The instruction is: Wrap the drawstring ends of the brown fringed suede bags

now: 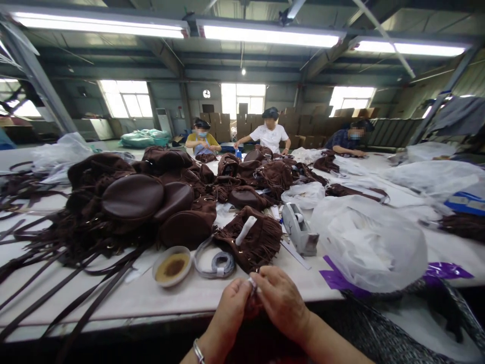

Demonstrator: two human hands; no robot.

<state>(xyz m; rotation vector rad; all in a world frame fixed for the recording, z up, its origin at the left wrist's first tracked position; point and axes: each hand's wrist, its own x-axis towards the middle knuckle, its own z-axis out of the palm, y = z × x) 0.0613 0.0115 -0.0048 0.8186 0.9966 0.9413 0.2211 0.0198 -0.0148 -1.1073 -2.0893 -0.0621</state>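
Observation:
My left hand (pixel 231 306) and my right hand (pixel 282 298) meet just over the table's front edge, fingers pinched together. Between the fingertips is a small whitish piece (pixel 251 286), too small and blurred to name; both hands grip it. Right beyond them lies a dark brown fringed bag (pixel 261 232) with a white roll (pixel 245 230) on top. To the left of the bag sit a coil of grey tape (pixel 223 264) and a round dish (pixel 172 267) of yellowish-brown stuff.
Brown bags (pixel 132 197) are heaped at the left, their straps hanging over the front edge. A grey tape dispenser (pixel 299 230) and a large clear plastic bag (pixel 369 242) stand at the right. Several people work across the table, one in a white shirt (pixel 270 135).

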